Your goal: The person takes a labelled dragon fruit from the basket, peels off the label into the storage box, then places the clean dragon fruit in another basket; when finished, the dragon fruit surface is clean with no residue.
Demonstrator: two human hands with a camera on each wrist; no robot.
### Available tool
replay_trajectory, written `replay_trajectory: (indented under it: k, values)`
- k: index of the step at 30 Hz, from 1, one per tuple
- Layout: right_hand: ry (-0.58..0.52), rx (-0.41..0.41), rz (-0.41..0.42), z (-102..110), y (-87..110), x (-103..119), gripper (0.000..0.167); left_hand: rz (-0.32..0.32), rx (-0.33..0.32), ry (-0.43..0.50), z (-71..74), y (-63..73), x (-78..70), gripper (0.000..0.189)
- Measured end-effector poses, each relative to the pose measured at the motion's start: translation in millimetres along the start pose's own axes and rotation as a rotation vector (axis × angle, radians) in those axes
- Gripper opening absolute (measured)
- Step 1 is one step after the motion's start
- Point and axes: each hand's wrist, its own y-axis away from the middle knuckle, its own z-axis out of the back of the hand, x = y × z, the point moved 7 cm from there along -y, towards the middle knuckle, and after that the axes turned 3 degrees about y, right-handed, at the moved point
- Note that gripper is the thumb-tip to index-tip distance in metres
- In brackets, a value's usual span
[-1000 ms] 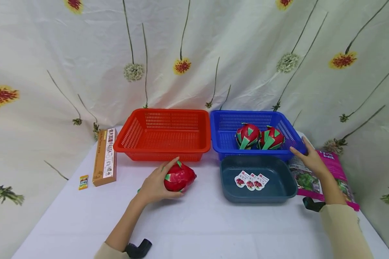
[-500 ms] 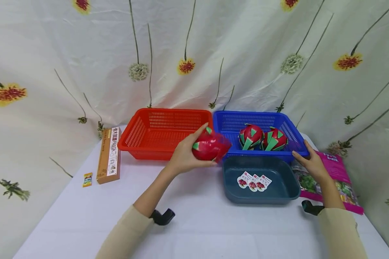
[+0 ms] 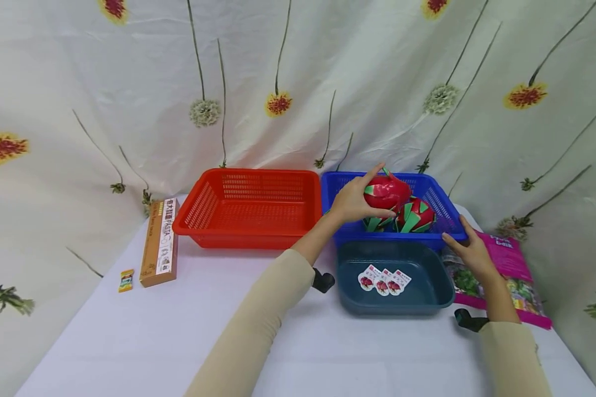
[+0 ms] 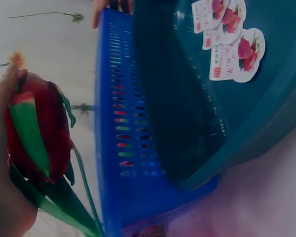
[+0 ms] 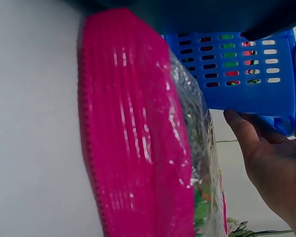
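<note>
My left hand point(image 3: 354, 202) holds a red dragon fruit point(image 3: 387, 191) with green scales over the blue basket point(image 3: 342, 237). In the left wrist view the same dragon fruit point(image 4: 37, 133) sits against the fingers and thumb. Beneath it in the head view are two more dragon fruits; one point(image 3: 417, 216) shows well, the other point(image 3: 374, 224) is mostly covered. My right hand point(image 3: 474, 255) grips the front right corner of the blue basket, thumb on the front wall, as the right wrist view shows of the basket point(image 5: 237, 94).
A red basket point(image 3: 258, 242) stands left of the blue one. In front lies a dark teal tray point(image 3: 352, 303) with several dragon fruit cards point(image 3: 384, 280). A pink bag point(image 3: 511, 259) is at the right. At left are a pasta box point(image 3: 160, 242) and a small packet point(image 3: 126, 280).
My left hand has carried the dragon fruit from the table before the red basket, up and rightward, to over the blue basket. The right hand has stayed at the basket's corner.
</note>
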Motion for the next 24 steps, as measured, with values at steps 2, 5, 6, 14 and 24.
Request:
replay_trajectory:
  k: [2, 5, 6, 14, 24]
  values:
    - [0.001, 0.001, 0.006, -1, -0.4, 1, 0.082, 0.025, 0.055, -0.057, -10.5, -2.6, 2.5, 0.103]
    - [-0.005, -0.005, 0.014, -1, -1.2, 2, 0.081, 0.045, 0.136, -0.13, -23.6, -6.4, 3.6, 0.102]
    - [-0.006, -0.009, 0.015, -1, -1.4, 2, 0.08, 0.048, 0.161, -0.146, -27.4, -7.7, 3.6, 0.102]
    - [-0.018, -0.021, 0.019, 0, -0.1, -2, 0.079, 0.057, 0.258, -0.221, -52.9, -13.0, -0.1, 0.103]
    - [-0.037, -0.031, 0.044, -2, -0.6, -3, 0.078, 0.174, 0.279, -0.042, -64.4, -12.4, 20.0, 0.1]
